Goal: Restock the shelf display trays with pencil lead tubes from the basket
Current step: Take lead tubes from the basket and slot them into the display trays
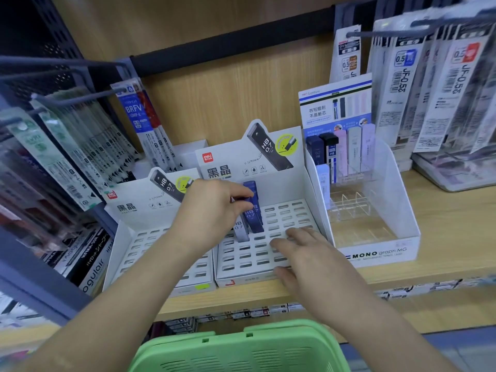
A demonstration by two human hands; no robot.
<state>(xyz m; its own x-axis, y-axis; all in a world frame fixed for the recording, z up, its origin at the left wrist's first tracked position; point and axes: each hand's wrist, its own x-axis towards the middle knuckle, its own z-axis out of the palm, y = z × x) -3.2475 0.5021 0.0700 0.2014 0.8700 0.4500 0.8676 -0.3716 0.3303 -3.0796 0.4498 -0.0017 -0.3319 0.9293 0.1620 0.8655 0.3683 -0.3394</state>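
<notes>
Landmark: the middle tray, white, with slotted rows.
Left hand: fingers pinched narrowly around a dark blue lead tube, pressing it into the tray's back rows.
Right hand: spread flat, holding nothing, resting on the tray's front right.
Progress: only a few tubes stood in this tray; most slots were bare, as in the left-hand tray.
Basket: green, below the tray; contents hidden.
Writing: tubes read "HB 0.7"; the tray's backing card showed "deli"; the box to its right read "MONO graph MG".
</notes>
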